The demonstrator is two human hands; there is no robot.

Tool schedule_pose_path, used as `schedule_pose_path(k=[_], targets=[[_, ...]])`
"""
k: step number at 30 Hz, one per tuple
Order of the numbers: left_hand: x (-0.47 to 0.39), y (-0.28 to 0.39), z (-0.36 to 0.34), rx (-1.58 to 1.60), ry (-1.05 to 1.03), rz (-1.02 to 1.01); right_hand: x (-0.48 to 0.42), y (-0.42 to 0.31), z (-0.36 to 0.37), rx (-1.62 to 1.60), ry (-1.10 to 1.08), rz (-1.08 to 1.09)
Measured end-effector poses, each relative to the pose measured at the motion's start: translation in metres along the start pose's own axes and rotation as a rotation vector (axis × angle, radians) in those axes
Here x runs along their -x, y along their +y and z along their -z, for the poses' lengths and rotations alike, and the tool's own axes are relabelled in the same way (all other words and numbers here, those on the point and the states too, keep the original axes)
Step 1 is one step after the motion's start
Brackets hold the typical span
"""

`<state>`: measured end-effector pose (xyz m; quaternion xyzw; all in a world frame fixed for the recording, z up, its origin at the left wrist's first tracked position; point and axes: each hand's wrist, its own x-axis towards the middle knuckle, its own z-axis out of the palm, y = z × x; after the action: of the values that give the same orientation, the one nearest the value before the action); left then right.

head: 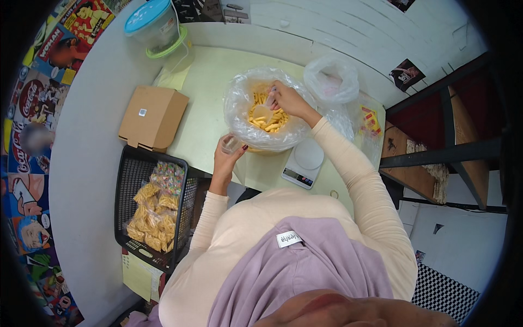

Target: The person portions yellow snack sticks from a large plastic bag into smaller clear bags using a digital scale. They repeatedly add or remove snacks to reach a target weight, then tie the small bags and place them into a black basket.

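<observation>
My right hand [284, 98] grips a translucent plastic scoop [262, 112], which rests among yellow stick-shaped snacks [278, 122]. These fill a large clear plastic bag [241, 126] that stands wide open on the pale green table [212, 65]. My left hand [229, 157] holds a small clear plastic cup or bag [231, 144] at the near left edge of the large bag; which of the two it is I cannot tell. A white digital kitchen scale [303, 163] lies near the right side of the large bag, its platform bare.
Left of the table, a black plastic basket [188, 196] holds filled snack packets [153, 220]. A cardboard box [151, 116] sits at the left edge. Lidded tubs [153, 24] stand at the back left. Another clear bag [331, 79] and a rubber band [334, 194] lie to the right.
</observation>
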<state>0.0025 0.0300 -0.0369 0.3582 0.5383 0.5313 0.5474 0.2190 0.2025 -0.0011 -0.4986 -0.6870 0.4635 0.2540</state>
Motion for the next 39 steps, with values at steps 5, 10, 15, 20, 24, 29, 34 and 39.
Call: schedule_pose_path(k=[5,10,15,20,24,29,34,39], targets=[[-0.001,-0.004,-0.002,0.05,-0.018,-0.013,0.001,0.012,-0.009,-0.105,-0.04,-0.064],[0.003,0.002,-0.014,0.088,-0.026,-0.028,0.003,0.011,-0.008,-0.279,-0.024,-0.14],[-0.001,-0.003,-0.018,0.075,-0.021,-0.046,0.005,0.027,-0.005,-0.27,0.027,-0.146],[0.003,-0.002,-0.017,0.028,-0.066,-0.055,0.015,0.023,-0.016,-0.357,0.004,-0.183],[0.0,0.001,-0.014,-0.017,-0.134,-0.121,0.016,0.019,-0.008,-0.412,0.037,-0.198],[0.007,0.006,-0.005,-0.16,-0.023,-0.153,0.032,0.003,0.003,-0.472,0.09,-0.191],[0.014,0.033,0.003,-0.336,0.099,-0.336,0.051,-0.006,0.019,-0.52,0.153,-0.145],[0.006,0.084,-0.019,-0.474,0.076,-0.574,0.069,-0.019,0.048,-0.672,0.237,-0.131]])
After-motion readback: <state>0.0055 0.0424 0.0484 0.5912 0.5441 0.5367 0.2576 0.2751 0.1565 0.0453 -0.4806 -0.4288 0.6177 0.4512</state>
